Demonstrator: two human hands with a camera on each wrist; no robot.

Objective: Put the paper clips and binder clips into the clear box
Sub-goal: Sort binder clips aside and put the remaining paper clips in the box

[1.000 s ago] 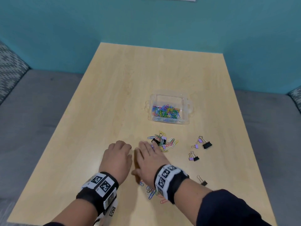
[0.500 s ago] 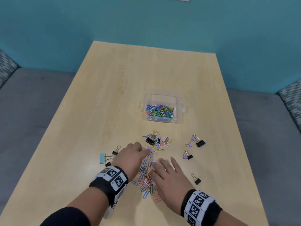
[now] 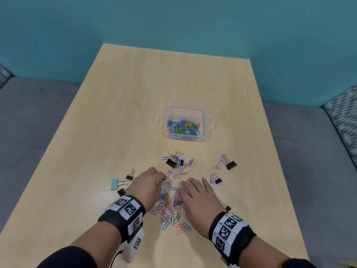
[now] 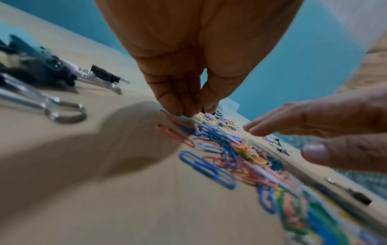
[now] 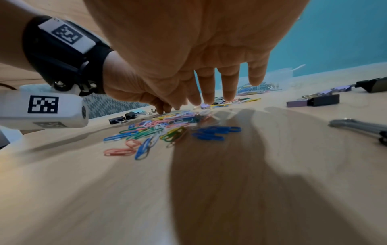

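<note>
**My two hands flank a heap of paper clips on a wooden surface**

I look down at a pale wooden surface point(image 3: 119, 117) set against a teal wall point(image 3: 173, 22). My left hand point(image 3: 147, 185) rests at the left edge of a loose heap of multicoloured paper clips point(image 3: 171, 206). Its fingers point(image 4: 178, 104) are bunched together and curled downward, their tips touching the far end of the heap beside a pink clip; whether they pinch a clip I cannot tell. My right hand point(image 3: 199, 198) lies at the right edge of the same heap, palm down, its fingers point(image 5: 229, 82) straight and slightly spread, holding nothing.

Farther from me sits a small clear plastic box with side handles point(image 3: 206, 120), upright and open, with a layer of coloured paper clips already inside. Between the box and my hands lies a second, smaller scatter of paper clips point(image 3: 184, 164) mixed with a black binder clip point(image 3: 171, 162) and several tiny lilac ones.

To the left of my left hand lie a light blue binder clip point(image 3: 114, 184) and two small black ones. To the right lie a larger black binder clip point(image 3: 231, 165) with small lilac clips beside it, another black-and-lilac pair nearer my right hand, and one small black clip close to my right wrist. Both wrists wear black bands with black-and-white square markers point(image 3: 127, 207).
</note>
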